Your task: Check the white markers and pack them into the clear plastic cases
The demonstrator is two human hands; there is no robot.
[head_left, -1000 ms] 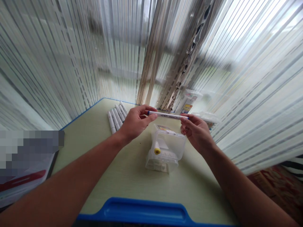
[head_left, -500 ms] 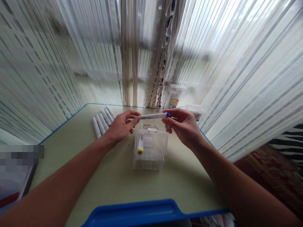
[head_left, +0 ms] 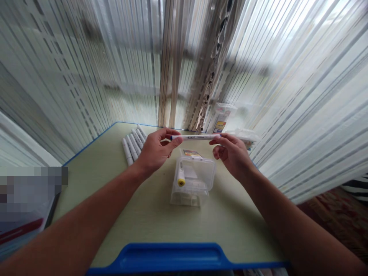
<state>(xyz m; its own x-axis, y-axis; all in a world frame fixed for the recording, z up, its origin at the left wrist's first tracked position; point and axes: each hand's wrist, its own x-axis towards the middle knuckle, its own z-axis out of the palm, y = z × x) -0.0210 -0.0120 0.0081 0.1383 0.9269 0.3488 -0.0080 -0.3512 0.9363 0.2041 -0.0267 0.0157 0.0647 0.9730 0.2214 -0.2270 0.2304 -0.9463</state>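
A white marker [head_left: 198, 137] with blue ends is held level above the table between both hands. My left hand [head_left: 157, 149] pinches its left end with thumb and fingers. At the other end, the fingertips of my right hand [head_left: 232, 153] are closed on it. Below the marker stands a clear plastic case [head_left: 198, 174] with its lid up. A marker with a yellow end [head_left: 181, 175] shows inside the case, leaning at its left side. Several white markers [head_left: 130, 148] lie side by side on the table, left of my left hand and partly behind it.
The pale table [head_left: 143, 222] has a blue rim with a blue tray groove [head_left: 172, 255] at the front. Another clear case [head_left: 222, 119] stands at the back, with a clear container [head_left: 247, 136] behind my right hand. String curtains [head_left: 129, 69] hang close behind the table.
The marker has been turned: its blue end was by my right hand and a blue end now shows at my left. The whole view has shifted slightly.
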